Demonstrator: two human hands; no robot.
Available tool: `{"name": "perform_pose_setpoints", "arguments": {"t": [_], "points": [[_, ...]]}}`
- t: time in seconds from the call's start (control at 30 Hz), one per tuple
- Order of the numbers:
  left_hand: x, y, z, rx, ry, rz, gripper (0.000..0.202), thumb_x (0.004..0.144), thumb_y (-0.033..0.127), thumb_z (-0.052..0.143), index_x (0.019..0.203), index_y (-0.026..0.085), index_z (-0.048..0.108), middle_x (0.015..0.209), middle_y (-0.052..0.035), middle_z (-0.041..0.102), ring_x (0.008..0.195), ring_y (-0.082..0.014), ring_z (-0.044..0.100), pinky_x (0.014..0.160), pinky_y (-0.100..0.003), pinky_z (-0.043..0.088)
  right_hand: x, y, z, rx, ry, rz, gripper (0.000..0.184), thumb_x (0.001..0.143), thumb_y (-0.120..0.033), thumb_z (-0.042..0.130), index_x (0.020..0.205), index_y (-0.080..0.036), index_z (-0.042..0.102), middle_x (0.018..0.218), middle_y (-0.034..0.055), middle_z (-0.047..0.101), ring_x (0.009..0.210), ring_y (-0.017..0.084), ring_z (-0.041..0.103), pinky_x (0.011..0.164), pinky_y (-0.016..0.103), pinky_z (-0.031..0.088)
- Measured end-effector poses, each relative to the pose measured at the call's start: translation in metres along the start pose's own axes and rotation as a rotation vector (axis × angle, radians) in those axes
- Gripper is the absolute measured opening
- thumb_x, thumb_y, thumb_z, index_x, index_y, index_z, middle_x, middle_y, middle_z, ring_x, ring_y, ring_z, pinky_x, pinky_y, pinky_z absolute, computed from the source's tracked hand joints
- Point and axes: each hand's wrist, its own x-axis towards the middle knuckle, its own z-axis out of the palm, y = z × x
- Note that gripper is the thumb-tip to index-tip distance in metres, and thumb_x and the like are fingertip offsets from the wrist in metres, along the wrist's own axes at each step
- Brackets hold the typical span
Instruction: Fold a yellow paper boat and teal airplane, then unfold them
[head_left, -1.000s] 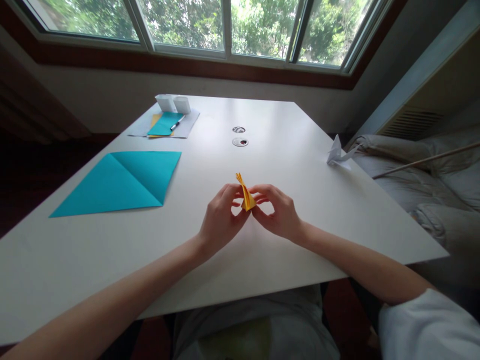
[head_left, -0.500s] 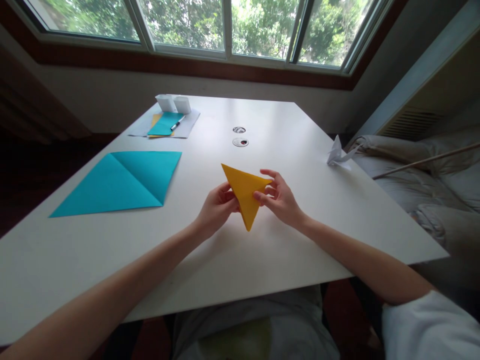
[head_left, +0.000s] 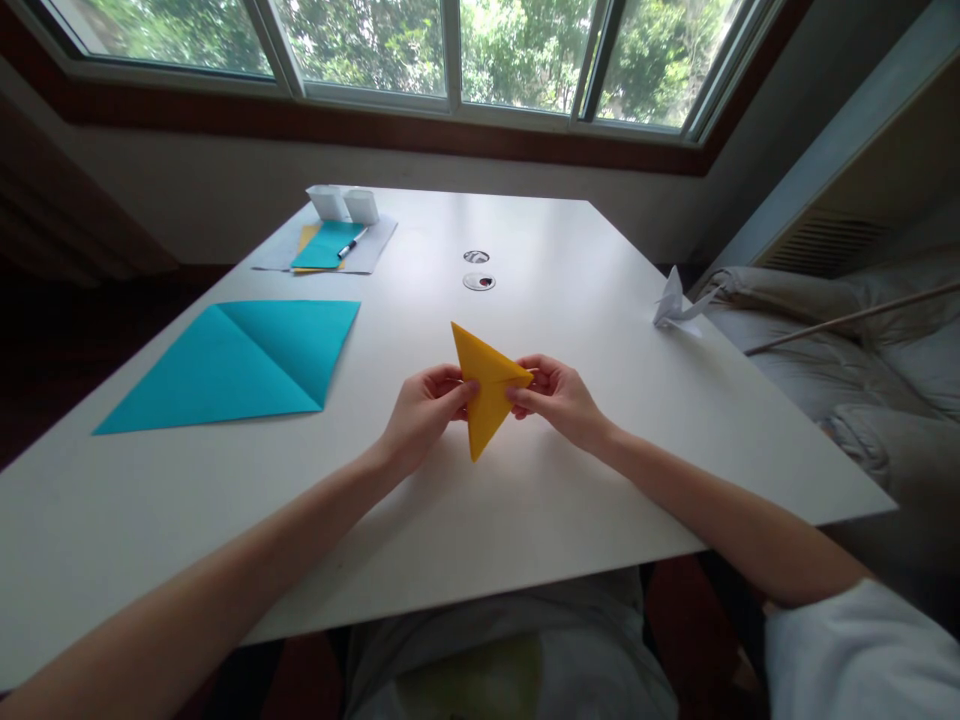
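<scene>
Starting big: white worktop (head_left: pixel 525 520), with a creased teal sheet (head_left: pixel 240 365) lying flat off to the left, well apart from everything else. The yellow paper triangle (head_left: pixel 484 390) is held up just over the worktop's middle, left hand (head_left: pixel 420 410) pinching its left edge and right hand (head_left: pixel 559 398) pinching the right corner. It looks feather-light and I'd guess it creases easily, so gentle edge grips seem right. A white paper crane (head_left: pixel 675 305) sits far right, and there's a paper stack (head_left: pixel 330 245) with a pen (head_left: pixel 351 243) back left. Nothing crowds the hands.
</scene>
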Motion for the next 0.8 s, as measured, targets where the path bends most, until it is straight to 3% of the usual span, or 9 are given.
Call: {"name": "perform_pose_setpoints", "arguments": {"t": [0.2, 0.33, 0.53, 0.8], "points": [[0.001, 0.0, -0.003, -0.055, -0.015, -0.013, 0.024, 0.066, 0.031, 0.072, 0.081, 0.014, 0.063, 0.079, -0.0036, 0.068, 0.072, -0.0168, 0.064, 0.063, -0.028, 0.052, 0.001, 0.001, -0.005, 0.017, -0.011, 0.048, 0.034, 0.068, -0.041, 0.07, 0.09, -0.017, 0.06, 0.069, 0.0015, 0.067, 0.056, 0.011, 0.063, 0.056, 0.025, 0.054], [0.001, 0.003, -0.004, -0.108, -0.063, -0.066, 0.027, 0.065, 0.029, 0.073, 0.087, 0.015, 0.062, 0.079, -0.0045, 0.069, 0.07, -0.0177, 0.065, 0.057, -0.026, 0.051, 0.003, 0.003, -0.01, 0.045, -0.02, 0.062, 0.033, 0.066, -0.037, 0.073, 0.09, -0.018, 0.061, 0.067, 0.0001, 0.068, 0.055, 0.011, 0.063, 0.056, 0.025, 0.054], [0.002, 0.003, -0.007, -0.221, -0.119, -0.096, 0.02, 0.068, 0.022, 0.071, 0.085, 0.014, 0.068, 0.081, -0.0041, 0.07, 0.078, -0.0179, 0.066, 0.065, -0.025, 0.053, 0.005, -0.002, -0.012, 0.145, -0.045, 0.081, 0.024, 0.065, -0.029, 0.073, 0.084, -0.016, 0.065, 0.066, 0.001, 0.068, 0.058, 0.011, 0.064, 0.058, 0.023, 0.053], [0.002, 0.005, -0.009, -0.257, -0.191, -0.154, 0.022, 0.069, 0.022, 0.072, 0.088, 0.014, 0.068, 0.078, -0.0059, 0.071, 0.065, -0.0127, 0.066, 0.06, -0.02, 0.054, 0.01, 0.002, -0.015, 0.213, 0.022, 0.16, 0.022, 0.063, -0.029, 0.072, 0.079, -0.016, 0.064, 0.066, -0.0002, 0.065, 0.057, 0.01, 0.06, 0.056, 0.022, 0.051]]}}
